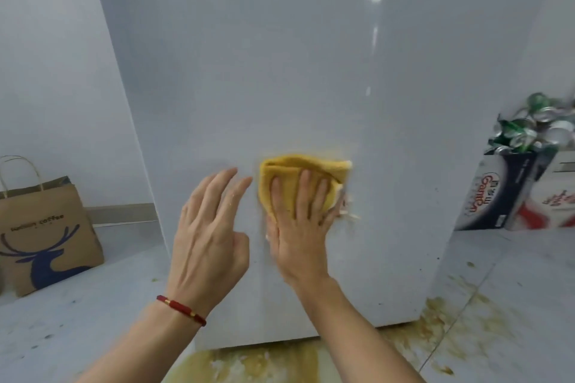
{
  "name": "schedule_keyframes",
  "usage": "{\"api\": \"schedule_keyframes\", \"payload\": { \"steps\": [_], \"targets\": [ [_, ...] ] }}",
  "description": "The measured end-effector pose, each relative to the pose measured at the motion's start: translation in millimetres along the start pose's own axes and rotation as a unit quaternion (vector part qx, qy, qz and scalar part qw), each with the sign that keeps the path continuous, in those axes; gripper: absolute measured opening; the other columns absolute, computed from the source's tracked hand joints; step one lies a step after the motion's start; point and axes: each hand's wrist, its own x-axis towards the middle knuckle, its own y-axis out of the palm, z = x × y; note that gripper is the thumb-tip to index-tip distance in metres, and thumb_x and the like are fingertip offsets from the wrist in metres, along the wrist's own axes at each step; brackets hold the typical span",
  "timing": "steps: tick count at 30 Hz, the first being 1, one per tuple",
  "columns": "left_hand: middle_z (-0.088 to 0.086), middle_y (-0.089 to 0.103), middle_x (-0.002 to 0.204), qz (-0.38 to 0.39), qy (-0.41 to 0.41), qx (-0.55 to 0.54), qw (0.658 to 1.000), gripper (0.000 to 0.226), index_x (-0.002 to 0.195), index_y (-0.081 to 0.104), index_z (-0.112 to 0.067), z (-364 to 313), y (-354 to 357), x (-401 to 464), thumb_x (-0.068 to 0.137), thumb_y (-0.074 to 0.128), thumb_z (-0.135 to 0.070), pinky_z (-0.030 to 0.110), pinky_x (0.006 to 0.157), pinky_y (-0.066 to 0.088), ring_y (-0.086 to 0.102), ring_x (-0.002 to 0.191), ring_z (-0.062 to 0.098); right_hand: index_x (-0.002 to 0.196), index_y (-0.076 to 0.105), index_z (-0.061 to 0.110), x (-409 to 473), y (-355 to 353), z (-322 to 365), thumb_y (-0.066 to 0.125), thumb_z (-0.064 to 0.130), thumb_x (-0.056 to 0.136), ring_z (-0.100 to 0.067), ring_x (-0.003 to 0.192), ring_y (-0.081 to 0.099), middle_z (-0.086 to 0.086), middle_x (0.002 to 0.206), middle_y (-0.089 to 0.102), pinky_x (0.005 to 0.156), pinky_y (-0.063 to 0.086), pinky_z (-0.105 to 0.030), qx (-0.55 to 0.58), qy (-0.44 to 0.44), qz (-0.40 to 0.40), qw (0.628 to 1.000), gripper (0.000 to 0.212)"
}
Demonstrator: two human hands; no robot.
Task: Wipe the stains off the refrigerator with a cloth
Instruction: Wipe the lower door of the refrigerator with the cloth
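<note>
1. Right hand (298,221): flat, fingers straight, pressing the folded yellow cloth (306,180) against the white refrigerator (311,71) front, lower middle.
2. Left hand (208,233): fingers relaxed and spread, holding nothing, just beside the cloth on its left; contact with the panel unclear.
3. Stain residue (350,211) on the panel at the cloth's right edge.
4. Yellowish spill (249,364) on the floor under the refrigerator.
5. Paper bag (46,233) left; box of crushed cans (529,165) right.
</note>
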Motion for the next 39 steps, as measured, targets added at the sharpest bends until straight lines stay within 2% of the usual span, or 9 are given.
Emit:
{"api": "schedule_keyframes", "payload": {
  "steps": [4, 7, 11, 14, 21, 24, 30, 34, 39],
  "targets": [
    [0.012, 0.04, 0.158, 0.015, 0.025, -0.026, 0.999, 0.078, 0.146, 0.05, -0.008, -29, 22, 4, 0.068, 0.048, 0.002, 0.047, 0.119, 0.033, 0.033, 0.148, 0.034, 0.164, 0.023, 0.037, 13, -27, -110, 0.05, 0.043, 0.104, -0.034, 0.16, 0.008, -0.004, 0.174, 0.012, 0.122, 0.014, -0.071, -0.071, -0.165, 0.007, 0.984, 0.066],
    [0.01, 0.037, 0.16, 0.027, 0.044, -0.018, 0.998, 0.075, 0.145, 0.051, -0.008, -34, 28, -1, 0.071, 0.046, 0.002, 0.046, 0.12, 0.031, 0.029, 0.151, 0.032, 0.167, 0.0, 0.027, 24, -41, -181, 0.033, 0.048, 0.106, -0.036, 0.16, -0.009, -0.013, 0.173, -0.008, 0.127, 0.0, -0.06, 0.005, 0.107, -0.062, 0.992, 0.072],
    [0.009, 0.037, 0.16, 0.036, 0.044, 0.008, 0.998, 0.074, 0.145, 0.052, -0.01, -22, 20, -7, 0.071, 0.049, 0.0, 0.045, 0.12, 0.03, 0.03, 0.151, 0.032, 0.165, -0.011, 0.018, 33, -51, -219, 0.015, 0.056, 0.102, -0.027, 0.16, -0.012, -0.012, 0.173, -0.014, 0.129, -0.002, -0.055, 0.201, 0.471, -0.119, 0.851, 0.078],
    [0.009, 0.038, 0.16, 0.03, 0.038, 0.017, 0.999, 0.073, 0.145, 0.052, -0.009, -18, 15, -4, 0.072, 0.049, -0.001, 0.046, 0.119, 0.031, 0.031, 0.15, 0.033, 0.166, -0.008, 0.023, 46, -52, -192, 0.022, 0.045, 0.108, -0.032, 0.16, -0.01, -0.013, 0.173, -0.014, 0.128, 0.0, -0.056, 0.232, 0.575, -0.143, 0.771, 0.069],
    [0.009, 0.037, 0.16, 0.021, 0.024, -0.025, 0.999, 0.075, 0.146, 0.05, -0.008, -38, 29, 4, 0.071, 0.05, -0.001, 0.036, 0.123, 0.024, 0.031, 0.15, 0.03, 0.167, 0.005, 0.029, 16, -27, -72, 0.042, 0.033, 0.106, -0.043, 0.158, -0.015, -0.009, 0.173, -0.02, 0.125, 0.005, -0.065, 0.075, 0.065, -0.012, 0.995, 0.072],
    [0.005, 0.035, 0.162, 0.022, 0.016, -0.027, 0.999, 0.078, 0.148, 0.048, -0.012, -32, 18, 5, 0.07, 0.05, -0.001, 0.029, 0.124, 0.019, 0.029, 0.151, 0.028, 0.166, 0.013, 0.03, 31, -40, -139, 0.044, 0.037, 0.101, -0.042, 0.158, -0.011, -0.003, 0.173, -0.017, 0.125, 0.007, -0.067, 0.047, -0.02, -0.024, 0.998, 0.072],
    [-0.009, 0.026, 0.166, -0.03, -0.027, -0.055, 0.998, 0.08, 0.154, 0.041, -0.024, -10, -17, 33, 0.077, 0.057, -0.009, 0.033, 0.123, 0.021, 0.015, 0.156, 0.013, 0.165, -0.007, 0.027, 112, -82, -140, 0.021, 0.051, 0.102, -0.041, 0.156, -0.022, -0.015, 0.171, -0.022, 0.124, -0.009, -0.063, 0.223, 0.395, -0.111, 0.884, 0.073],
    [-0.014, 0.029, 0.164, -0.093, -0.096, -0.113, 0.985, 0.082, 0.152, 0.043, -0.026, -12, -38, 58, 0.08, 0.066, 0.006, 0.012, 0.119, 0.012, 0.014, 0.153, 0.001, 0.165, 0.008, 0.036, 136, -73, -35, 0.027, 0.053, 0.102, -0.034, 0.158, -0.019, -0.006, 0.174, -0.015, 0.121, -0.003, -0.067, 0.178, 0.237, -0.12, 0.947, 0.068],
    [-0.02, 0.053, 0.12, -0.175, -0.176, -0.212, 0.945, 0.038, 0.123, 0.06, -0.027, 18, -77, 52, 0.086, 0.051, -0.025, 0.04, 0.102, 0.042, 0.048, 0.123, 0.015, 0.165, 0.023, 0.029, 152, -37, 119, 0.048, 0.043, 0.103, -0.046, 0.158, -0.005, -0.013, 0.174, 0.002, 0.124, -0.007, -0.066, 0.053, -0.065, -0.08, 0.993, 0.068]
  ]
}}
